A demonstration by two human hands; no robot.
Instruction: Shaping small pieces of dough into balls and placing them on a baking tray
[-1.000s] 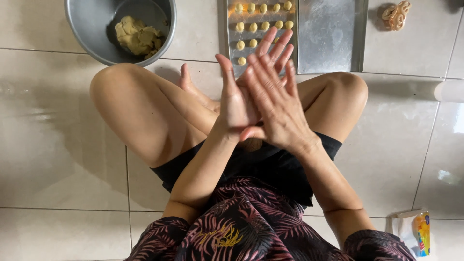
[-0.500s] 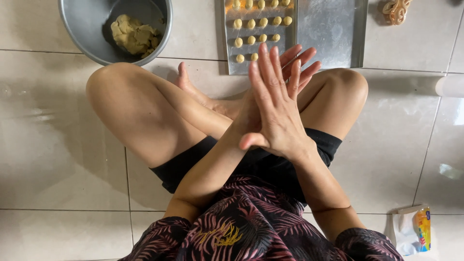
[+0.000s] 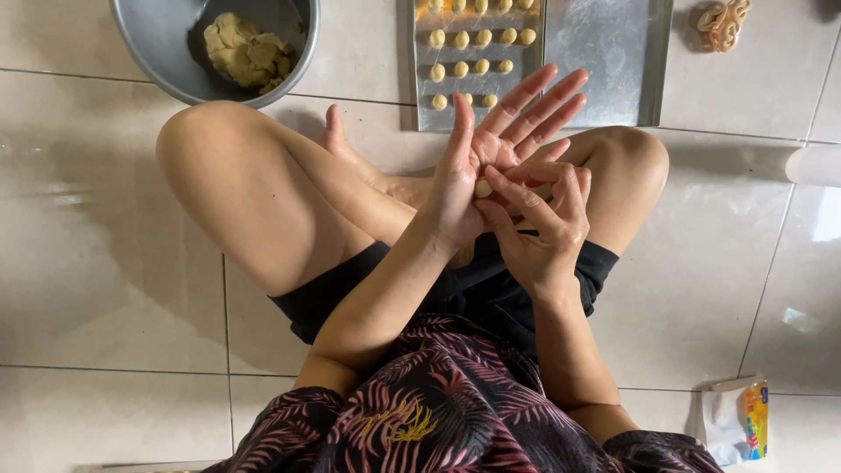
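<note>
I sit cross-legged on a tiled floor. My left hand [image 3: 491, 149] is raised above my lap, palm turned up and fingers spread toward the tray. A small yellow dough ball [image 3: 483, 187] rests at the base of that palm. My right hand [image 3: 543, 219] lies just below and to the right, and its fingertips pinch the ball. A metal baking tray [image 3: 604, 61] lies on the floor in front of my knees, with rows of small dough balls [image 3: 477, 52] on its left half. A grey metal bowl [image 3: 140, 52] at the upper left holds a lump of yellow dough [image 3: 241, 48].
A pale twisted pastry-like piece [image 3: 723, 22] lies on the floor at the top right. A white roll [image 3: 815, 165] shows at the right edge. A white and yellow packet [image 3: 740, 420] lies by my right hip. My bare knees flank the hands.
My palms were pressed together, rolling, with fingers pointing up. They have come apart; the left palm is turned up with the ball showing, and the right fingers have closed on it.
</note>
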